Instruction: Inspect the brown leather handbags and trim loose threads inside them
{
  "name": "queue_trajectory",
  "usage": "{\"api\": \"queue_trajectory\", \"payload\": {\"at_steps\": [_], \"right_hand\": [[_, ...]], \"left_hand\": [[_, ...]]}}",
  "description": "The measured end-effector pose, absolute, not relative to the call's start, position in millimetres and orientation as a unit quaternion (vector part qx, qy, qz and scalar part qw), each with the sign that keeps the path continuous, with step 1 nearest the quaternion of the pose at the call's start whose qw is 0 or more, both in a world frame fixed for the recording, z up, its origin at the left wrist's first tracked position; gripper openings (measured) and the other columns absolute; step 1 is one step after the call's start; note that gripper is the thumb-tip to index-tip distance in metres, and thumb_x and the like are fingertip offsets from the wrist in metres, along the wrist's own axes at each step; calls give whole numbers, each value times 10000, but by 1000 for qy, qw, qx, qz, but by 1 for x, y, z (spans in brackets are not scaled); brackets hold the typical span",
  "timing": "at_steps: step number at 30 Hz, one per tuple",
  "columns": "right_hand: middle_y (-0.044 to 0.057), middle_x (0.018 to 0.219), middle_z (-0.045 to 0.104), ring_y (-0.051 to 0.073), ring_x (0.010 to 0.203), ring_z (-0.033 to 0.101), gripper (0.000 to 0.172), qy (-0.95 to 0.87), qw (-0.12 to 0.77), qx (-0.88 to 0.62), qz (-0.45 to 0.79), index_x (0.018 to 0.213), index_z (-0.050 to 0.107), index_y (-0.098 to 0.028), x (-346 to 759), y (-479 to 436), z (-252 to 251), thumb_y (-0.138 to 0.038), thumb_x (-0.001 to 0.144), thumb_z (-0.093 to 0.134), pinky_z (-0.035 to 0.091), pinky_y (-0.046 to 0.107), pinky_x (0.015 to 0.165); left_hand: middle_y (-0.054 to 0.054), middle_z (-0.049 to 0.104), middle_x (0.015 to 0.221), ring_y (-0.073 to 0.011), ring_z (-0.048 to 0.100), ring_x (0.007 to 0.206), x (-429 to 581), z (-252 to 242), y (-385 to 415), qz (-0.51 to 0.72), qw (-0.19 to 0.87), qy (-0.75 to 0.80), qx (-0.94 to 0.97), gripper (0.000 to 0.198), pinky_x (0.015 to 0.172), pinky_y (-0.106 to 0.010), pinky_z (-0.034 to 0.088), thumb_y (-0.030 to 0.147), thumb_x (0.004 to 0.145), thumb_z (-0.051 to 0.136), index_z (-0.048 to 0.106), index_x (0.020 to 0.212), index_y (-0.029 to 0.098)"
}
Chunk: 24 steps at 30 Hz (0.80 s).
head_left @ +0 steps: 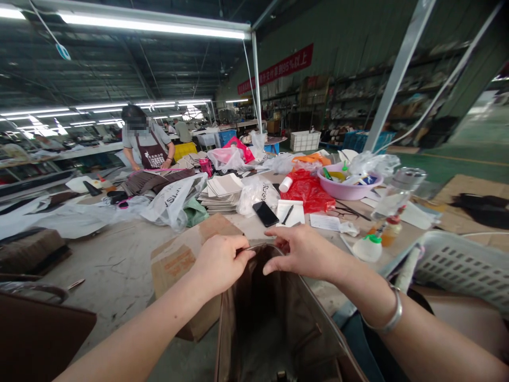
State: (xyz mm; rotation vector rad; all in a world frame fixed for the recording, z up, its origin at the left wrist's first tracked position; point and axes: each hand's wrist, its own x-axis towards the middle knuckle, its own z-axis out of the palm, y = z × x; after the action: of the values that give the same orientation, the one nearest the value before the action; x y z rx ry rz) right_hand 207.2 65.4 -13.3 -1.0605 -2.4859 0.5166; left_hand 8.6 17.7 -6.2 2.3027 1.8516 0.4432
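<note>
Under fluorescent tubes [155,26], a littered worktable [115,268] bears a cardboard box [185,262] just beside an open brown handbag [300,313]. The left hand [220,262] pinches the handbag's far rim; the right hand [308,252], thumb and fingers parted, straddles it.

On the table [107,276], a black phone [265,214] just beside a white notepad [298,212] with a dark pen [287,214] on it. Behind these, a red plastic bag [312,197] next to a well-filled lilac basin [340,190]; to the left, a stack of pale panels [220,197] by a lettered plastic bag [174,201]. Toward the right, a squat bottle [366,250] with a green cap [374,239] and a pale slotted basket [457,252]. Farther back, a person [131,139] in a dark apron [153,153], a white crate [305,141] and a red banner [278,70]; overhead, a bright light tube [155,25].
</note>
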Motion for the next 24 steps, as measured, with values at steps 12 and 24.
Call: {"api": "queue_trajectory", "payload": {"at_steps": [12, 24], "right_hand": [[-2, 661, 673, 102, 585, 546, 223, -886, 195, -393, 150, 699, 696, -211, 205, 62, -18, -268, 817, 516, 316, 206, 533], [-6, 625, 654, 100, 570, 528, 175, -874, 176, -418, 173, 641, 674, -197, 203, 70, -17, -199, 748, 536, 298, 212, 524]], "left_hand": [[-26, 675, 733, -173, 581, 694, 18, 4, 27, 106, 128, 579, 798, 261, 587, -240, 343, 438, 791, 541, 689, 843, 229], [28, 478, 493, -109, 436, 511, 27, -3, 41, 104, 84, 603, 786, 185, 503, -245, 198, 290, 723, 552, 565, 572, 185]]}}
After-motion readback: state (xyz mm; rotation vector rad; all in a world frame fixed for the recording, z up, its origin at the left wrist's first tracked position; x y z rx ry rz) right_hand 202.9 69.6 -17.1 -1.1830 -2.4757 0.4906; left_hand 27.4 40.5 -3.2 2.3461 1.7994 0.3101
